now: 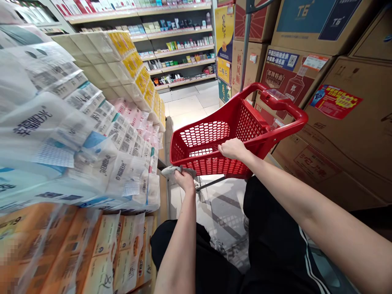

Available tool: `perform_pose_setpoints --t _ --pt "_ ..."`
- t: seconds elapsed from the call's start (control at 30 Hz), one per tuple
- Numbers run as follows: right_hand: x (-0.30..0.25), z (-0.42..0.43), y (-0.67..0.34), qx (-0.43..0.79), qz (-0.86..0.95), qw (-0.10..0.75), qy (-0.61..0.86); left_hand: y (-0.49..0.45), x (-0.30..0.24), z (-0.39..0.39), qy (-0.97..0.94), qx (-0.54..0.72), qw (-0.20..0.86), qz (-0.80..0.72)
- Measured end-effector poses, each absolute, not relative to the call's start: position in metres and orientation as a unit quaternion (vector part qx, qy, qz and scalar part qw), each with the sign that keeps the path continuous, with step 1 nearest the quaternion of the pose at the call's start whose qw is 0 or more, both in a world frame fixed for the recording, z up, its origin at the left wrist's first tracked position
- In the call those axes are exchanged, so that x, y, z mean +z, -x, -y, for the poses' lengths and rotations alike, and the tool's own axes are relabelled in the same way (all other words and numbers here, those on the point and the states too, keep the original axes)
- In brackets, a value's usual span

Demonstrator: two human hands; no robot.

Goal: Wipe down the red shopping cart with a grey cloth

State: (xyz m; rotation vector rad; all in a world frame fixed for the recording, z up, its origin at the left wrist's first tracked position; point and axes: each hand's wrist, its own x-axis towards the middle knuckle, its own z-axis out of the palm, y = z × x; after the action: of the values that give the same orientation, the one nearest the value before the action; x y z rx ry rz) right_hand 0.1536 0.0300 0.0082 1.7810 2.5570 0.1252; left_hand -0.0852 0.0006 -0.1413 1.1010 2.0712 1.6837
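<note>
Left hand [184, 178] clutches a grey cloth [170, 170] against the red basket [211, 134]; right hand [233, 148] grips its rim, sensibly bracing it.

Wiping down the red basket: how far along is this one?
Done: hard to tell. The basket is empty and no wiped patch stands out.
In hand: the left hand holds a grey cloth at the basket's near edge, while the right hand grips the near rim.
Left: probably most of the basket, including the handle, which the cloth is nowhere near.
</note>
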Motion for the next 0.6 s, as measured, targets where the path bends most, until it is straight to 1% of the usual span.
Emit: perform_pose_setpoints --t 0.03,0.07,0.17,0.23,0.37,0.43,0.53,0.6 --pt "0.008 -0.03 -0.154 0.042 -0.821 0.012 -0.569 0.083 -0.143 0.0 -0.375 0.578 0.118 -0.714" --pt "0.008 -0.03 -0.154 0.043 -0.823 0.012 -0.567 0.08 -0.146 0.0 -0.364 0.577 0.133 -0.718" --pt "0.007 -0.031 -0.154 0.045 -0.824 0.012 -0.565 0.074 -0.16 -0.002 -0.323 0.561 0.234 -0.726" --pt "0.007 -0.031 -0.155 0.046 -0.824 0.008 -0.565 0.074 -0.167 -0.003 -0.312 0.547 0.279 -0.725" --pt "0.008 -0.032 -0.155 0.045 -0.824 0.0 -0.565 0.082 -0.163 -0.004 -0.331 0.529 0.301 -0.721" --pt "0.008 -0.032 -0.155 0.043 -0.822 0.002 -0.568 0.086 -0.155 -0.003 -0.352 0.535 0.268 -0.72" --pt "0.007 -0.031 -0.155 0.047 -0.821 0.0 -0.569 0.085 -0.147 0.0 -0.384 0.559 0.15 -0.719" --pt "0.006 -0.03 -0.154 0.055 -0.823 -0.005 -0.566 0.079 -0.149 0.004 -0.393 0.562 0.122 -0.718"
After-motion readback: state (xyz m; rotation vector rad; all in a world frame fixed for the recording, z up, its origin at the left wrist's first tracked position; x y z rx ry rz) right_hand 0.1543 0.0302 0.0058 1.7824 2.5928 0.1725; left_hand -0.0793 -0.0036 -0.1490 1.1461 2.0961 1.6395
